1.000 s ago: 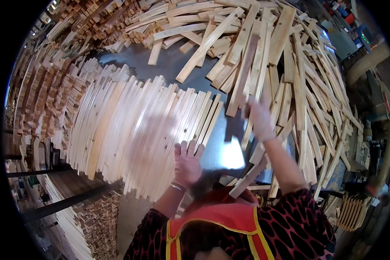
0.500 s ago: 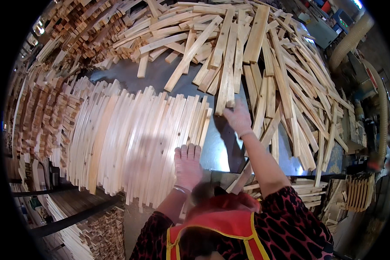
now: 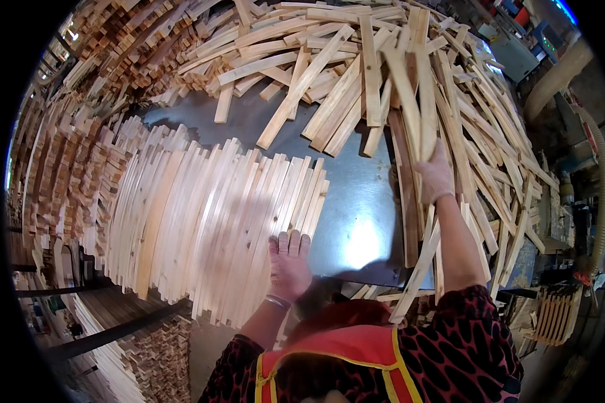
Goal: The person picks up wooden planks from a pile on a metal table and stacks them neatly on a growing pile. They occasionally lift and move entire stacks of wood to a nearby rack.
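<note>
My gloved left hand (image 3: pixel 290 267) lies flat, fingers stretched, on the near right part of a row of pale wooden strips (image 3: pixel 208 215) set side by side. My gloved right hand (image 3: pixel 435 176) is closed round the near end of a wooden strip (image 3: pixel 405 94) at the right of the metal table. That strip tilts up and away over the loose pile and is smeared by motion. A second strip beside it meets the same hand; whether that one is gripped too I cannot tell.
Loose strips (image 3: pixel 302 87) lie criss-cross at the back, and more (image 3: pixel 491 161) fan out on the right. Between them and the row, bare metal tabletop (image 3: pixel 356 208) shines. Stacked wood (image 3: pixel 67 181) stands at the left. A ribbed hose (image 3: pixel 601 195) hangs at the far right.
My right hand has moved right from the middle of the table, swinging wood with it; more metal surface shows there. My left hand stays on the row, almost in place.
</note>
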Action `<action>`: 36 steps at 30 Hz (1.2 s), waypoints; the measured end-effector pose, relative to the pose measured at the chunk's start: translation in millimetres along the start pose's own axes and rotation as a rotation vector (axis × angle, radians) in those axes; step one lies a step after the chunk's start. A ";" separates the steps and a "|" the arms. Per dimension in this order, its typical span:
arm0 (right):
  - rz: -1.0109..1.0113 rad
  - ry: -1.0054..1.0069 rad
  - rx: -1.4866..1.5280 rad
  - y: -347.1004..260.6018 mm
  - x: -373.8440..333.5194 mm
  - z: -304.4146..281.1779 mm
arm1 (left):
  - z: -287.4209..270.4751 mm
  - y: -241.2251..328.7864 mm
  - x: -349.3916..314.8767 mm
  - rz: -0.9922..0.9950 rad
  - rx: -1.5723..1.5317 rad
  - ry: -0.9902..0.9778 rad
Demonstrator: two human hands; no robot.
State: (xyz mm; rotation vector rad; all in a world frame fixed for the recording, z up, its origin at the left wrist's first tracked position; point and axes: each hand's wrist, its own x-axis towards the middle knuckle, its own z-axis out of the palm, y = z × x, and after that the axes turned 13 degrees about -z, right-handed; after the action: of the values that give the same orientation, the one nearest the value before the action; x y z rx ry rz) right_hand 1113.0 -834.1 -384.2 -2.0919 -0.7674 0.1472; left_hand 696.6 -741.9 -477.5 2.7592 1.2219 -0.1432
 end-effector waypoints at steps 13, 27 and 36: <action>0.413 -0.604 0.860 -66.5 -388.5 101.3 | -44.2 3.4 1.8 0.182 -0.086 0.020; 0.078 -0.284 -0.476 95.2 -97.7 -64.5 | -13.7 32.5 -6.8 0.204 0.075 0.111; 0.272 -0.235 0.530 8.7 -303.9 8.5 | -28.3 24.9 -9.2 0.176 0.008 0.086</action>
State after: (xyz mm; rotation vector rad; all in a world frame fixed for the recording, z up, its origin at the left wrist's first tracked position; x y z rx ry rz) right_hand 870.1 -1005.5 -448.2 -1.6728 -0.5022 0.6801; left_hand 710.0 -760.9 -446.5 2.8904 0.9918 -0.0132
